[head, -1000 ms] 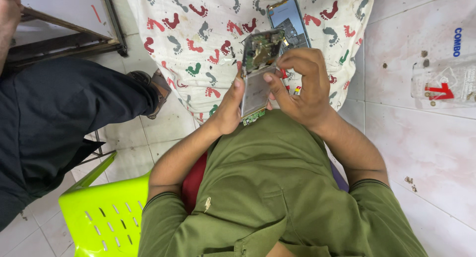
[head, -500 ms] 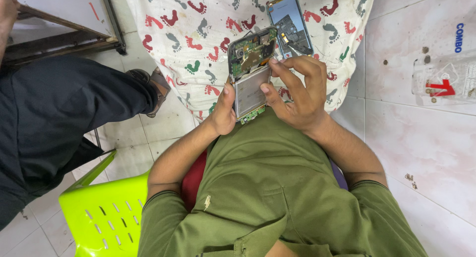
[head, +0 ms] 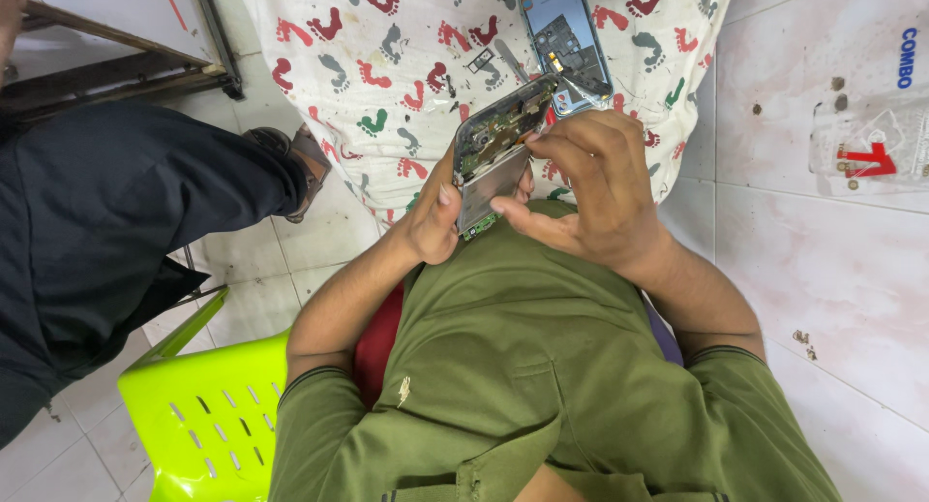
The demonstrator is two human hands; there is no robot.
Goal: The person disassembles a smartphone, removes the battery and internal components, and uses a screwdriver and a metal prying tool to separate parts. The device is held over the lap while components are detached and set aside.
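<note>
An opened phone body [head: 495, 153] with its green circuit board showing is held tilted above my lap. My left hand [head: 433, 214] grips its left edge with the thumb along the side. My right hand [head: 586, 185] clasps its right edge, fingers curled over the top near the board. A second phone part [head: 564, 43], blue-framed with a grey inside, lies on a white cloth with coloured footprint marks [head: 406, 57] just beyond the hands. Small dark parts [head: 481, 60] lie on the cloth beside it.
A person in dark clothes [head: 106, 231] sits at the left with a sandalled foot [head: 295, 163] at the cloth's edge. A lime-green plastic chair [head: 198, 405] stands at the lower left. A clear plastic bag [head: 871, 153] lies on the tiled floor [head: 832, 270] at the right.
Both hands have tilted the phone body further on edge and raised it slightly; my right fingers have shifted up toward its top edge.
</note>
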